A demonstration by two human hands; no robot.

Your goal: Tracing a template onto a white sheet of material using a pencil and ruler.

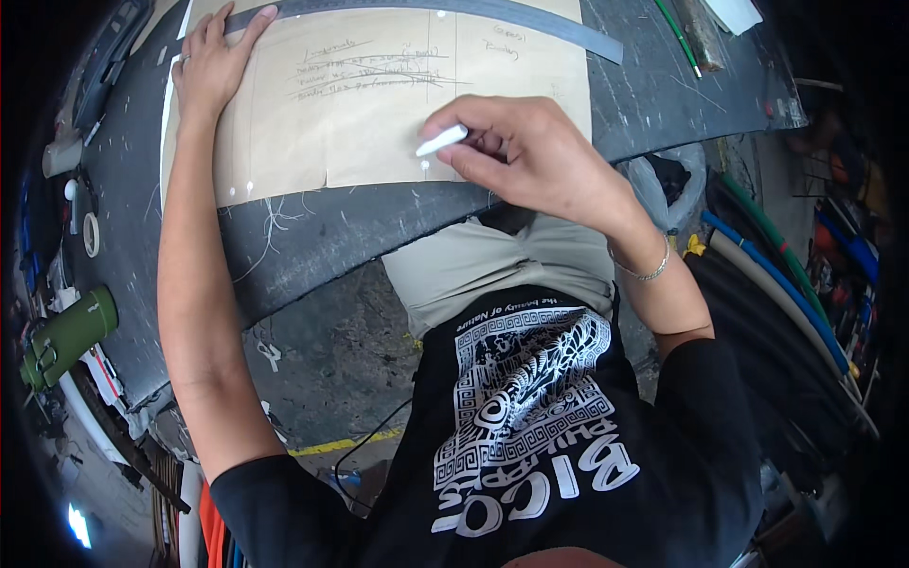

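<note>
A large sheet of tan paper (369, 142) lies on the dark table, with pencil lines, crossed-out handwriting and a few white spots. Across its far part runs a long grey metal ruler (530, 19). My left hand (216, 66) rests at the paper's far left, fingers spread, with the thumb on the ruler. Over the near right part of the paper, my right hand (530, 151) pinches a short white marker (442, 141) between thumb and fingers. The marker's tapered end points left, close above a white spot; whether it touches the paper I cannot tell.
A green pencil (680, 40) lies at the table's far right. On the left are a roll of tape (91, 234) and a green bottle (74, 338). A plastic bag (668, 185) hangs by the right edge, near hoses and dark rolls (734, 284). Loose threads (273, 220) trail at the paper's near edge.
</note>
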